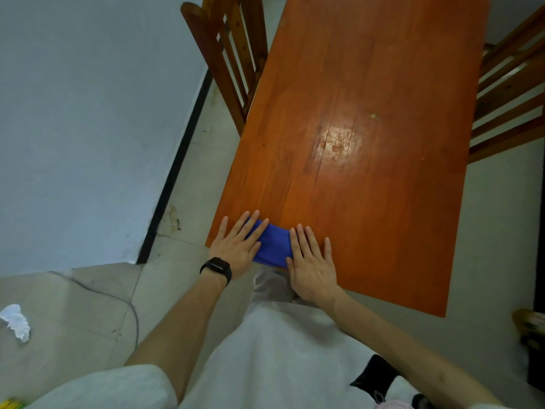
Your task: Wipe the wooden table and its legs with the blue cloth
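The blue cloth lies folded on the near left corner of the orange-brown wooden table. My left hand, with a black watch on its wrist, lies flat with straight fingers on the cloth's left part. My right hand lies flat on the cloth's right edge and on the tabletop beside it. Both hands press down with fingers spread. A pale shiny patch and a small crumb show on the middle of the tabletop. The table's legs are hidden under the top.
A wooden chair stands against the table's left side, another chair against its right side. A grey wall with a black baseboard runs on the left. On the tiled floor lie a cable and crumpled white paper.
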`<action>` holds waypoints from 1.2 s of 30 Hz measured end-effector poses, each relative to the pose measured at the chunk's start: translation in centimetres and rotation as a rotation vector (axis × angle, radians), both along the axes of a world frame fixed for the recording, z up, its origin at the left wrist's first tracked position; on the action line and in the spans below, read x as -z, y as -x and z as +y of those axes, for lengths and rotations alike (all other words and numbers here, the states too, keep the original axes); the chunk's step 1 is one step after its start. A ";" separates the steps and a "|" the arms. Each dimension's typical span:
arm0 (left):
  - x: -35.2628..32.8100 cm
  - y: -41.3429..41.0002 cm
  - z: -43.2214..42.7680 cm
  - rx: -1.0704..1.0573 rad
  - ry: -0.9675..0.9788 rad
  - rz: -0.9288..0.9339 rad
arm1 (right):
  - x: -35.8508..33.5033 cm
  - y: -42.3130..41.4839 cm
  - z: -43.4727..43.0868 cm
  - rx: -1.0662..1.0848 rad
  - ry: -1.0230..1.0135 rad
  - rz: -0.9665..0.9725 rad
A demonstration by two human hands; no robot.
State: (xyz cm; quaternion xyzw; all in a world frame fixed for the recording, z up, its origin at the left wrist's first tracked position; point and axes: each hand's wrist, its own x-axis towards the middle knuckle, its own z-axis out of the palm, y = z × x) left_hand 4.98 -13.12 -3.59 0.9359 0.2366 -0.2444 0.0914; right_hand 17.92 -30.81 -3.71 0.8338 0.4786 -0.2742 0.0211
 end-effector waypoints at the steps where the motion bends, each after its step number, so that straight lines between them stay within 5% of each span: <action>1: -0.2 0.0 0.5 -0.014 0.001 0.003 | -0.2 -0.1 0.8 0.004 0.000 0.018; 7: 0.7 1.8 0.4 0.129 -0.015 -0.165 | -1.1 -0.8 2.0 -0.030 -0.113 0.085; 10: 1.6 2.9 0.8 0.126 0.002 -0.128 | -0.2 -0.5 0.9 -0.178 -0.103 0.045; 18: 0.8 1.9 -0.2 0.005 0.064 -0.003 | -0.2 -0.5 1.3 -0.167 0.000 0.108; 31: -2.3 3.0 3.1 0.026 -0.099 0.235 | -1.1 0.6 6.1 -0.264 0.061 0.104; 36: -2.8 1.9 0.6 -0.169 -0.048 0.106 | -1.9 -0.4 5.5 -0.265 0.040 0.158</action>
